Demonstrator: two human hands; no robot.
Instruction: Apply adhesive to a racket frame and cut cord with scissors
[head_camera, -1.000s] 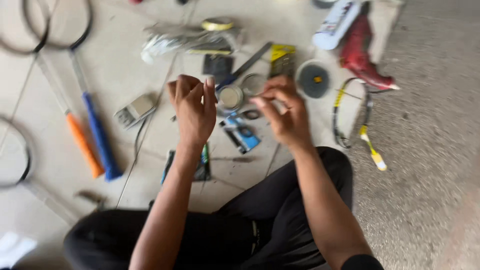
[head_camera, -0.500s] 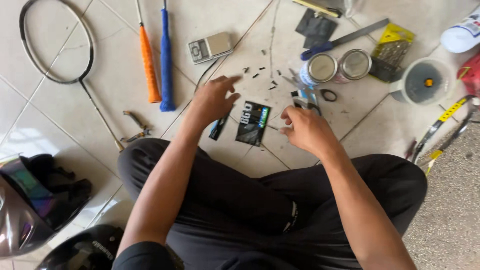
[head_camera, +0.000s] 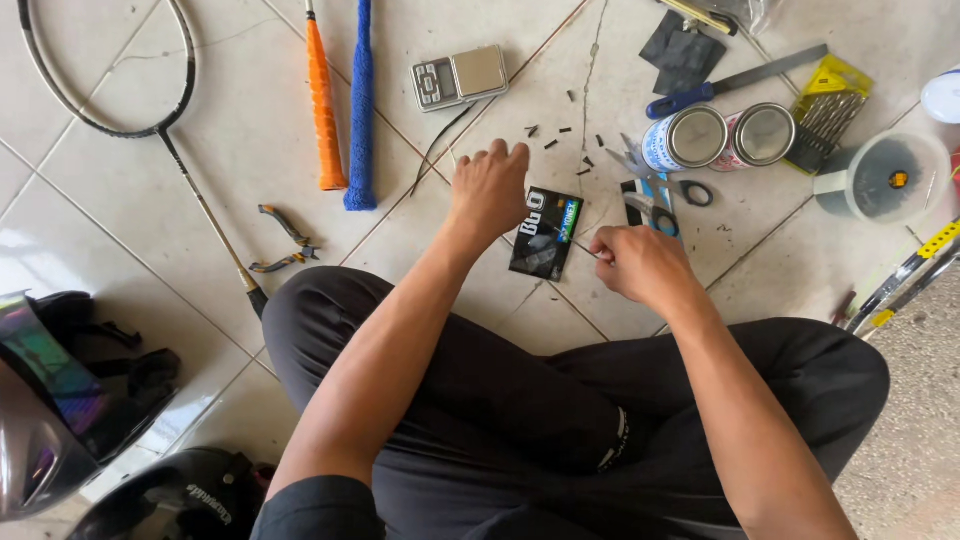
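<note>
Head view: two shut tins (head_camera: 727, 135), clear cup (head_camera: 880, 178) w/ dark bits inside.

Lots of stuff spread out on the tiled floor (head_camera: 120, 250): a badminton racket (head_camera: 110, 110) top left, an orange grip handle (head_camera: 322, 100) lying right next to a blue one (head_camera: 361, 110), small pliers (head_camera: 285, 240) below those. A little pocket scale (head_camera: 460, 77) sits up top, two round tins (head_camera: 725, 135) side by side, a clear cup (head_camera: 880, 178) far right, and dark helmets (head_camera: 60, 400) bottom left.
</note>
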